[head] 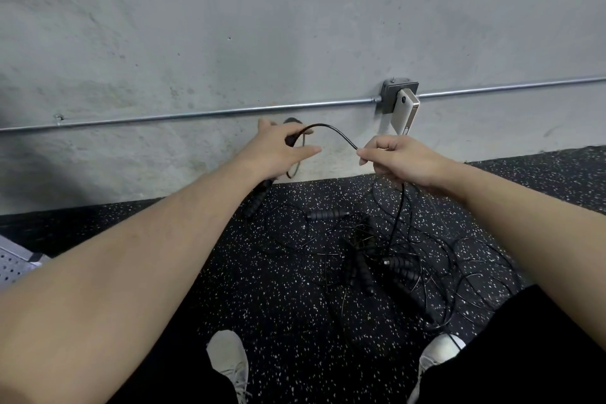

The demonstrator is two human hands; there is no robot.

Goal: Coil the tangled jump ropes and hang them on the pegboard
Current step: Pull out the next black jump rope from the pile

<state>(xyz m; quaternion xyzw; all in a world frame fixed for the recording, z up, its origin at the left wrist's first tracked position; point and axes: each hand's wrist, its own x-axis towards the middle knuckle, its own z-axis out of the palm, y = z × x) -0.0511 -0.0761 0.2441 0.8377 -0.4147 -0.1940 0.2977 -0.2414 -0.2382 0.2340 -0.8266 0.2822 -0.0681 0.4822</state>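
A tangle of thin black jump ropes with several ribbed black handles lies on the speckled floor between my feet. My left hand holds one rope near its handle end, and a black handle hangs below that hand. My right hand pinches the same rope about a forearm's width to the right. The black cord arches between both hands in front of the wall. From my right hand the cord drops down into the tangle. No pegboard hooks are visible.
A grey concrete wall stands close ahead, with a metal conduit and a junction box holding a pale flat device. A perforated grey panel shows at the left edge. My white shoes stand on the black rubber floor.
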